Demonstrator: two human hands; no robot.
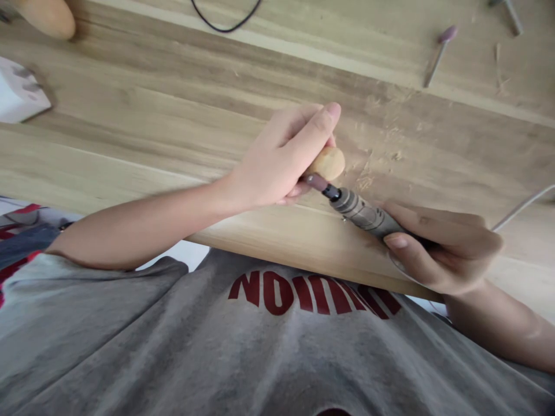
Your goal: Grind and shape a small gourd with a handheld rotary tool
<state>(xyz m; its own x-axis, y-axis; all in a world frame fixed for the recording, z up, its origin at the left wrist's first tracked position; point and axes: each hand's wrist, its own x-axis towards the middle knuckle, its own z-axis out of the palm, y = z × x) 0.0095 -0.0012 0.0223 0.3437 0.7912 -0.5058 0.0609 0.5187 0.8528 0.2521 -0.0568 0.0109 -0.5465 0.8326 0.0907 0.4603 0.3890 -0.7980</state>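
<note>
Near the middle of the view, my left hand [288, 153] is closed round a small pale wooden piece [329, 163], whose rounded end sticks out past the fingers. My right hand [442, 245] grips a grey rotary tool [362, 212] from the right. The reddish-brown tip [317, 182] of the tool points up and left and lies against or right beside the wooden piece, close to my left fingers. How much of the piece is inside my left hand is hidden.
Wood shavings [368, 167] lie on the wooden table [151, 104]. A pink-headed bit [441, 55] and a metal rod [513, 17] are at the upper right. A white block [19, 92] and a rounded wooden object [50, 17] sit at the left. A dark cable [225, 29] loops at the top.
</note>
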